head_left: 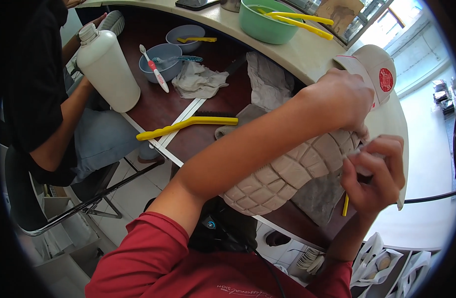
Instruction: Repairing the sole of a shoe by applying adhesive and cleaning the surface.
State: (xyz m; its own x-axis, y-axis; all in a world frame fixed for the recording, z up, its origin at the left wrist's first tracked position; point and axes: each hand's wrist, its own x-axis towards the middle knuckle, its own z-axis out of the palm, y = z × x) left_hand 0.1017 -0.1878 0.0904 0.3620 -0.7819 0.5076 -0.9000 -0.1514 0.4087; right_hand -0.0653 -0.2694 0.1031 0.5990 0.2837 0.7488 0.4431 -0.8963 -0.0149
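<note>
A beige shoe (282, 179) lies across the work surface before me, its blocky tread facing up. My left arm reaches over it, and my left hand (339, 97) is closed round its far right end, the fingertips partly hidden. Beside that same end my right hand (374, 174) is curled with fingertips pinched together; something small and whitish seems to show between them, too small to name. Under the shoe is a grey cloth (317, 198). A yellow-handled brush (188, 126) lies left of my left forearm.
A large white bottle (109, 69), two grey-blue bowls (146, 69) with brushes, and a crumpled white cloth (200, 82) stand left. Behind are a green basin (262, 25) and a cap (374, 69). A co-worker (39, 89) sits at left, near another shoe (112, 24).
</note>
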